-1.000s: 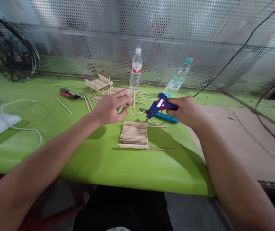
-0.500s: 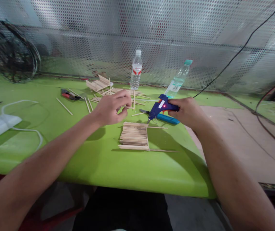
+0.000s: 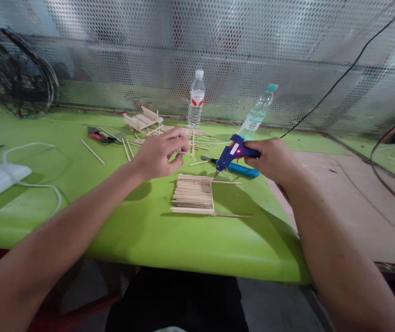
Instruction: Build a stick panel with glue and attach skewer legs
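My right hand point(image 3: 272, 157) grips a dark blue hot glue gun point(image 3: 235, 151) with a red light lit on its side. Its nozzle points down beside the far right corner of a small panel of wooden sticks point(image 3: 193, 192), which lies flat on the green table. Two longer sticks jut out to the right from that panel. Above and left of it, my left hand point(image 3: 163, 154) pinches a thin wooden stick point(image 3: 185, 153) between thumb and fingers. An upright-looking stick point(image 3: 193, 143) shows at that stick's end; whether they are joined I cannot tell.
Behind my hands lie loose sticks point(image 3: 200, 134) and another stick structure point(image 3: 142, 121). Two water bottles point(image 3: 196, 103) point(image 3: 258, 113) stand at the back. A blue-handled cutter point(image 3: 241, 169) lies under the glue gun, pliers point(image 3: 100, 135) and a white power strip point(image 3: 2, 182) to the left.
The glue gun has shifted slightly right, its nozzle drawing a little away from the panel's corner. My left hand with the stick is nearly still.
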A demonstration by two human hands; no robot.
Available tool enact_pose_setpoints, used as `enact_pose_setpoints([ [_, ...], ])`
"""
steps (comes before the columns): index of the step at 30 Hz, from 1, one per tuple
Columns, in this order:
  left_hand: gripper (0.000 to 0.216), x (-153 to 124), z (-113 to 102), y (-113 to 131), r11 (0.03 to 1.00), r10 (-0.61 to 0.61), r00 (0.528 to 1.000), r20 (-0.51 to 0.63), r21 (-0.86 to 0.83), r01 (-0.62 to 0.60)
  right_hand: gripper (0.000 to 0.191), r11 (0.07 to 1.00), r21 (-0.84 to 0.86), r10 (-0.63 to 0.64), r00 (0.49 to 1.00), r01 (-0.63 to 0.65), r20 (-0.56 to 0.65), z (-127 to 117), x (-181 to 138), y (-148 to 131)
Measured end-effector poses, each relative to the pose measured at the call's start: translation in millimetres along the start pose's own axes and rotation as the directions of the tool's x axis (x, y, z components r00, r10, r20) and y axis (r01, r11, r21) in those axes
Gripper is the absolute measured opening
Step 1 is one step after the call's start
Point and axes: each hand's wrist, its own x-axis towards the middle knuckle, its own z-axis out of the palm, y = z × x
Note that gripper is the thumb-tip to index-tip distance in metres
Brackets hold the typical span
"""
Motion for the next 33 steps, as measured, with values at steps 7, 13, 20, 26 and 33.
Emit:
enact_pose_setpoints([
  [7,0.013,1.0,-2.9,1.8,1.000,-0.010,1.000,0.022,0.015,0.010,0.012,0.999,-0.047,0.021,0.997,-0.025,-0.076,3.2,0.9,3.3],
  [13,0.013,2.3,-3.9,3.2,1.000,-0.018,0.999,0.026,0.012,0.017,0.027,0.999,0.034,0.004,0.995,0.000,-0.101,4.5,0.2,-8.7],
  [20,0.014,1.9,-3.8,2.1,1.000,-0.009,1.000,0.019,0.021,0.008,0.026,0.999,-0.007,-0.037,0.998,0.037,-0.048,9.2,1.8,-9.8],
  [26,0.012,2.8,-1.1,3.4,1.000,-0.011,1.000,0.017,0.028,0.010,0.026,0.997,0.042,-0.055,0.995,0.059,-0.087,10.8,-1.5,-20.8],
  [33,0.012,-2.7,-21.3,-21.4,0.985,-0.145,0.986,-0.076,0.082,0.151,0.031,0.967,0.139,-0.195,0.971,0.214,-0.140,15.5,-12.4,-62.6],
])
